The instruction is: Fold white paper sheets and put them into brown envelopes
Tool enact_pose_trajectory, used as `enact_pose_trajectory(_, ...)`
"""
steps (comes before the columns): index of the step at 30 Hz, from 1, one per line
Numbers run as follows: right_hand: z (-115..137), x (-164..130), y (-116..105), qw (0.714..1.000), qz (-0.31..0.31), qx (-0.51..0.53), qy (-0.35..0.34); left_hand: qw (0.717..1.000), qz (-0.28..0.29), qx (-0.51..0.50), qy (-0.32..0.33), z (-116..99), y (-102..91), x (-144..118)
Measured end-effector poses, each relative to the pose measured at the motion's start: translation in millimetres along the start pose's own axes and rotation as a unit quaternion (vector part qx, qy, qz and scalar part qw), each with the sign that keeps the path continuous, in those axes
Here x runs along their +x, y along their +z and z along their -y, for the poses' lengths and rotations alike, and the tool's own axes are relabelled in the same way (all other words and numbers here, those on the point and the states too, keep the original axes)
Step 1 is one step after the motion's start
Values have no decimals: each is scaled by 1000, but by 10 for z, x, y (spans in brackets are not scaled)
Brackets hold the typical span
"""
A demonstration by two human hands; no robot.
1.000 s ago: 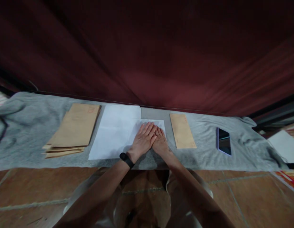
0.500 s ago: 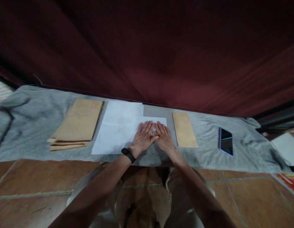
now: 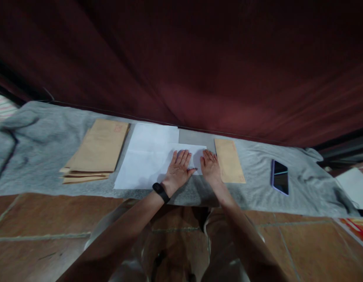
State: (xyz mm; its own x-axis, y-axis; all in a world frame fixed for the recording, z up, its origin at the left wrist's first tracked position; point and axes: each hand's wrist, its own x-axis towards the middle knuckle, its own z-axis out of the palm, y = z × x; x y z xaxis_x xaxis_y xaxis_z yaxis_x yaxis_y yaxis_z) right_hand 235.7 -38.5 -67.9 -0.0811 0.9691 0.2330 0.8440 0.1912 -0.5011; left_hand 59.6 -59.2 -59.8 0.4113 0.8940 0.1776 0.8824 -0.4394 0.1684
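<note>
A folded-looking white sheet of paper (image 3: pixel 196 156) lies under both hands, overlapping larger white sheets (image 3: pixel 143 156) on its left. My left hand (image 3: pixel 179 168), with a black band on the wrist, rests flat on the smaller paper, fingers stretched and thumb out to the right. At that paper's right edge, my right hand (image 3: pixel 211 167) lies palm down with its fingers extended. Just beyond it sits a single brown envelope (image 3: pixel 230 160), its left edge close to the right fingers. Neither hand grips anything.
Several brown envelopes (image 3: pixel 102 147) are stacked at the left, slightly fanned. A phone (image 3: pixel 280 177) lies on the right part of the grey cloth (image 3: pixel 257 164). Behind the cloth hangs a dark red curtain (image 3: pixel 193 86). Tiled floor (image 3: pixel 52 215) shows below the front edge.
My right hand has slid right across the white paper, away from my left hand, toward the single envelope. The left hand stays nearly in place.
</note>
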Motion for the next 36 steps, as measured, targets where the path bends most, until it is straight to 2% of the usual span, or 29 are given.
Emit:
enact_pose_trajectory(5,253,70,126,992,54,90,-67,999,31,22,3,-24,-26,12)
enact_pose_trajectory(10,368,59,247,991,103,36,-75,998,47,29,12,-47,-52,15)
enact_pose_trajectory(16,347,58,269,993,101,1,-63,999,46,-11,18,-26,-58,-3)
enact_pose_trajectory(22,352,58,295,993,94,-24,-63,998,55,-28,19,152,-18,-1)
enact_pose_trajectory(28,344,14,332,993,63,-59,-77,999,21,-17,-27,314,32,65)
enact_pose_trajectory(36,220,-7,272,991,43,-111,-57,996,-17,-11,-90,445,22,117)
